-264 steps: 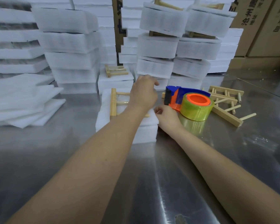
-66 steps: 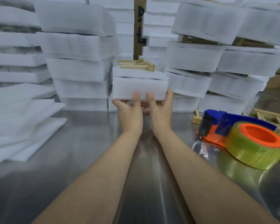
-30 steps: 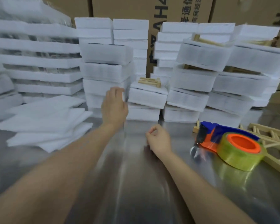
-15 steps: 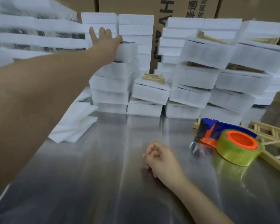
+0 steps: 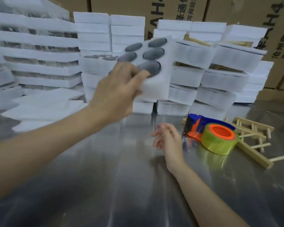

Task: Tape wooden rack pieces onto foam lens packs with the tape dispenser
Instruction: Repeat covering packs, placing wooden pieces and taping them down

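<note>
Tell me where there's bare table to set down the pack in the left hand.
Best patch: bare table in front of the stacks, between the loose sheets and the right hand, running back toward the person. Crowded: right side, where the dispenser and wooden racks lie close together, and the back edge, walled by stacks.

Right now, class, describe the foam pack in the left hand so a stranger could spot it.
Find the stacked white foam packs behind the steel table. In front of them the left hand grips one foam pack. Only it hangs tilted in the air, dark round lenses facing us.
</note>
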The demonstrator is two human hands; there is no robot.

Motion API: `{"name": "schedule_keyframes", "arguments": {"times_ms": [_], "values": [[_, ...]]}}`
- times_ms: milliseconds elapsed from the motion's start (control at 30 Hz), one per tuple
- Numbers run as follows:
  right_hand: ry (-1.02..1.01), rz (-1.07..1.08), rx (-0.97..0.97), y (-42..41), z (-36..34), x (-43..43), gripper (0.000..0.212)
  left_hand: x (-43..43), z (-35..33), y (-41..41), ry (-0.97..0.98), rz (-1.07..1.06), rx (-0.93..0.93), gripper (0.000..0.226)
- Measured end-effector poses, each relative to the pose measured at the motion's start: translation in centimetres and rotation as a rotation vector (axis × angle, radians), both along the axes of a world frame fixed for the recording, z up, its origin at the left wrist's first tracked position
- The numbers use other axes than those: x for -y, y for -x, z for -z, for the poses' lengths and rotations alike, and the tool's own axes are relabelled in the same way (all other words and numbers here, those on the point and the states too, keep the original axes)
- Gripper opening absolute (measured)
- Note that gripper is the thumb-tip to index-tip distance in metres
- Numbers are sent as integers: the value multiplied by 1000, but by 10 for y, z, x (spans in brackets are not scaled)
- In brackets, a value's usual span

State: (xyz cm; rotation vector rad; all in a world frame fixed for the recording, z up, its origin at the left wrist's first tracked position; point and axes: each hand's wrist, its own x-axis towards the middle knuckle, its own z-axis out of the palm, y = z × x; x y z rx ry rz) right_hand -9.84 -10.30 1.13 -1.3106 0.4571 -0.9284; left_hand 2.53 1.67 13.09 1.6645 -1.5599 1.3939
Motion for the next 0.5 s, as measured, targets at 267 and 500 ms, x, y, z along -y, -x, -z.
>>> {"name": "schedule_keyframes", "arguments": {"times_ms": [267,500], "values": [[-199,98,-123,22,1,46,18,0,120,98,-491,-85,-184,71],[-74,-121,-151,30,-2,40,41,-18,102,31,-7,102,-542,31]]}}
